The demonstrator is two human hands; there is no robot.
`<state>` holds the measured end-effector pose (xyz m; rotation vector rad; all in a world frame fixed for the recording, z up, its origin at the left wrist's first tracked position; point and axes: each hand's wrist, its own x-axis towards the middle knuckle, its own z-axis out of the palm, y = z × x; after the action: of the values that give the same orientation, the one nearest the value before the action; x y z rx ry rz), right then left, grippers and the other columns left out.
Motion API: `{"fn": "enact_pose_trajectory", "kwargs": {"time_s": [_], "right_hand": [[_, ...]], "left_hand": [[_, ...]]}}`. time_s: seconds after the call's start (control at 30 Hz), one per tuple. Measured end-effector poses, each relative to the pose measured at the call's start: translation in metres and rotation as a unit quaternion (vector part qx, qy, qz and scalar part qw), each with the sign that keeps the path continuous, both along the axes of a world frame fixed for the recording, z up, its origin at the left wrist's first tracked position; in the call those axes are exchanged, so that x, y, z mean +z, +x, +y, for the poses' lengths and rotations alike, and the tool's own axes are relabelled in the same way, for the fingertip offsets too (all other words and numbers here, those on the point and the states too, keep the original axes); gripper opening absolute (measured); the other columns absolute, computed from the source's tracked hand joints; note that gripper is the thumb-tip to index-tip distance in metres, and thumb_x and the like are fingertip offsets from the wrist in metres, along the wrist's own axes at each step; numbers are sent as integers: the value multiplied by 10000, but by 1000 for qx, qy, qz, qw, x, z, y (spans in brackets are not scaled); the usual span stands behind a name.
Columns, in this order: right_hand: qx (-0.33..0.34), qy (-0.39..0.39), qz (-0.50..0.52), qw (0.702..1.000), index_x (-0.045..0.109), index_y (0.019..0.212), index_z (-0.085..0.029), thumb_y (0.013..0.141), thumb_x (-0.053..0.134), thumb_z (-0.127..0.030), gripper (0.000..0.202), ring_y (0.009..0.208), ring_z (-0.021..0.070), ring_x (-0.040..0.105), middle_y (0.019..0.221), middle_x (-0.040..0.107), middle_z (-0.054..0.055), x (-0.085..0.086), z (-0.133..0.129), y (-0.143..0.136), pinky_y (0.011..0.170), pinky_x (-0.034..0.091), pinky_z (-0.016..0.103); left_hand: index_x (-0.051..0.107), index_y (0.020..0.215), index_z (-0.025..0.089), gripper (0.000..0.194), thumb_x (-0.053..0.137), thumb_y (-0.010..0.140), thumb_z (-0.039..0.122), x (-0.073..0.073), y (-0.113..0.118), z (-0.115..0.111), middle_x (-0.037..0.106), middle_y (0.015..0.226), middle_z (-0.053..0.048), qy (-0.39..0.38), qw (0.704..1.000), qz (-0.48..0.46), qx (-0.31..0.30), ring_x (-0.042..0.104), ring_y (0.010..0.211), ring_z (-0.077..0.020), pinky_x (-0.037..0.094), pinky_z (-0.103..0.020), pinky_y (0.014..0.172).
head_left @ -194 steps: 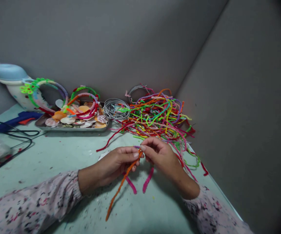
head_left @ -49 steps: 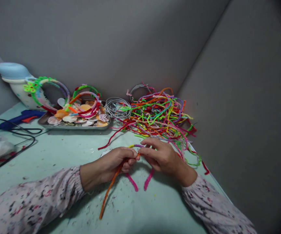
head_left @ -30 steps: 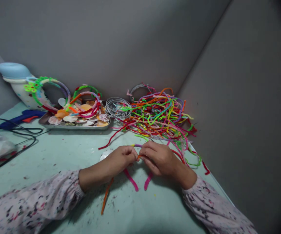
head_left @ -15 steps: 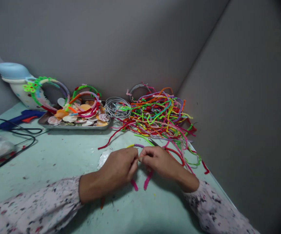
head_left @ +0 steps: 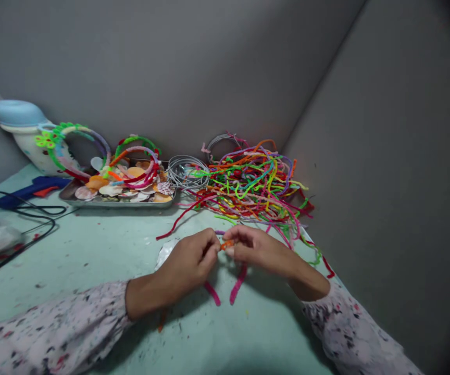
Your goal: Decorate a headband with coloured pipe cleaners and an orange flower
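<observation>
My left hand [head_left: 189,263] is closed in a pinch on a short orange pipe cleaner [head_left: 227,244]. At the other end of it, my right hand [head_left: 266,255] has its thumb below and its fingers above, lightly holding the piece. Beneath both hands lies a curved band wrapped in fuzzy pipe cleaner. Its two pink ends [head_left: 238,285] point toward me, and a purple stretch [head_left: 220,233] shows beyond the fingers. My hands hide the band's sides. A crinkled silvery-white piece [head_left: 165,253] lies beside my left hand.
A heap of coloured pipe cleaners [head_left: 256,182] and coiled wire [head_left: 188,172] lie at the back. Left of them, a metal tray [head_left: 127,204] holds shells and wrapped headbands. A blue glue gun [head_left: 29,190], black cord [head_left: 49,224] and white container [head_left: 33,140] are at far left.
My right hand's fingers have parted somewhat and its wrist has shifted right, so the orange pipe cleaner now shows between my hands. My left hand stays almost in place.
</observation>
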<state>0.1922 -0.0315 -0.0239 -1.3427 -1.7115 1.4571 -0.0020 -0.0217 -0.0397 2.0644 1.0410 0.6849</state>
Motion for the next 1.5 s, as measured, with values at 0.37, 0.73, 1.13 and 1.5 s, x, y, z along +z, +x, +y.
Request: {"fn": "enact_pose_trajectory", "kwargs": {"time_s": [0.37,0.73,1.13,1.5], "right_hand": [[91,447,-185,871,591,1025,-178,840,529,-94,213,965,182,567,1035,599,83,-5,-1,2,835,464,308],[91,412,-241,874,625,902,-157,846,519,-134,123,775,162,561,836,610,56,0,-6,3,694,417,274],[-21,-70,41,996,536,611,-161,699,485,-209,113,462,85,434,552,497,-30,-8,-3,-12,464,306,221],[-45,-36,42,997,614,764,-154,784,612,-371,218,521,85,472,615,532,-27,4,1,-1,476,342,205]], "left_hand": [[517,651,163,152,534,752,275,9,4,5,352,530,57,-367,907,-207,-7,257,496,-87,179,-251,485],[510,736,173,167,466,835,301,-1,2,6,451,642,32,-179,980,-90,-20,382,595,-114,289,-247,560],[508,780,182,161,379,877,192,-3,0,-11,567,735,-32,138,986,84,-41,499,670,-160,340,-277,617],[542,798,183,193,411,901,281,1,1,-4,556,708,4,-39,997,-54,42,494,666,-146,360,-254,623]]}}
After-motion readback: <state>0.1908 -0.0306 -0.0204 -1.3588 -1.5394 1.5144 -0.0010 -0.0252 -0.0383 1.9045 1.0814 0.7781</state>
